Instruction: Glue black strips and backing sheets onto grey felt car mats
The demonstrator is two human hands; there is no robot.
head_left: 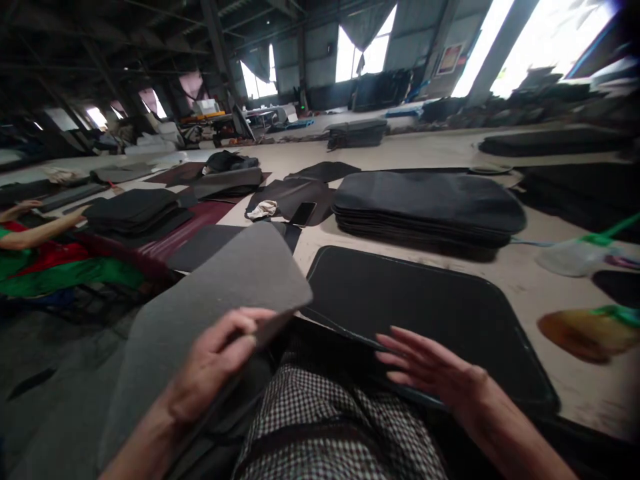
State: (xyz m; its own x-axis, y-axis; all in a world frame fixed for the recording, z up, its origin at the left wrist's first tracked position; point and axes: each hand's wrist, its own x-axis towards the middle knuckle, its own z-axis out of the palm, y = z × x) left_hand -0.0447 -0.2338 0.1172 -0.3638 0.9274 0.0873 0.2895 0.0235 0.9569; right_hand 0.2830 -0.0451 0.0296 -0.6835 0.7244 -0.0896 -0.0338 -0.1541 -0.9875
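My left hand [215, 363] grips the near edge of a grey mat [215, 293] and holds it tilted up at the left. My right hand [425, 367] is open, its fingers stretched flat over the near edge of a black mat [425, 307] that lies on the floor in front of me. My checked trousers [325, 427] fill the bottom middle between the two hands.
A stack of black mats [430, 207] lies behind the flat one. A phone [303, 213] and a crumpled cloth [263, 210] rest beyond the grey mat. Another person's arm [35, 233] and green-and-red clothing show at far left. More mat piles [133, 210] cover the floor.
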